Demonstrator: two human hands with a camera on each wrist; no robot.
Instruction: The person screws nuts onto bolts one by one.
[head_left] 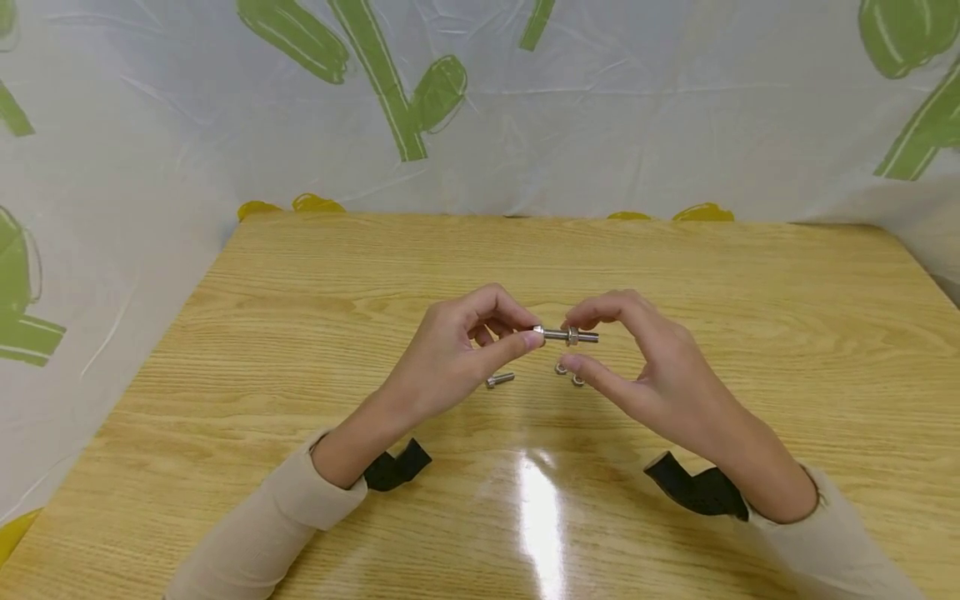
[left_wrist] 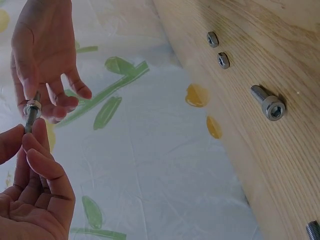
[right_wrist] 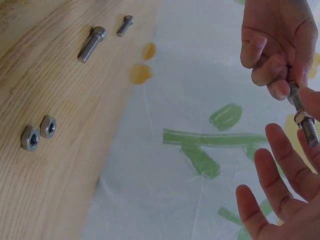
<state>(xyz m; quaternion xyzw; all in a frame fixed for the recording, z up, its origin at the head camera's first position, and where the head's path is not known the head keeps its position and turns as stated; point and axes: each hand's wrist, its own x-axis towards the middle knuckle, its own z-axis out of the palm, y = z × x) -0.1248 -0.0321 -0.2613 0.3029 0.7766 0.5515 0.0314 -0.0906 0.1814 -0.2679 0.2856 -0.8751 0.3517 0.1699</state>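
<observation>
My left hand [head_left: 457,354] pinches a silver bolt [head_left: 556,334] at its head between thumb and fingers, holding it roughly level above the table. A hex nut [head_left: 573,336] sits partway along the shank, with threaded end showing beyond it. Around that end, my right hand [head_left: 663,371] hovers with thumb and fingers spread apart. Its index fingertip is close to the nut; whether it touches cannot be told. In the right wrist view the nut [right_wrist: 303,117] encircles the threads, and the other right-hand fingers [right_wrist: 270,175] are extended.
Two loose nuts [right_wrist: 31,138] lie side by side on the wooden table [head_left: 300,333]. Apart from them lie two socket-head bolts [right_wrist: 91,45], one farther off. White sheeting with green and yellow shapes [head_left: 525,125] hangs behind the table. Dark wrist mounts [head_left: 697,487] protrude below both sleeves.
</observation>
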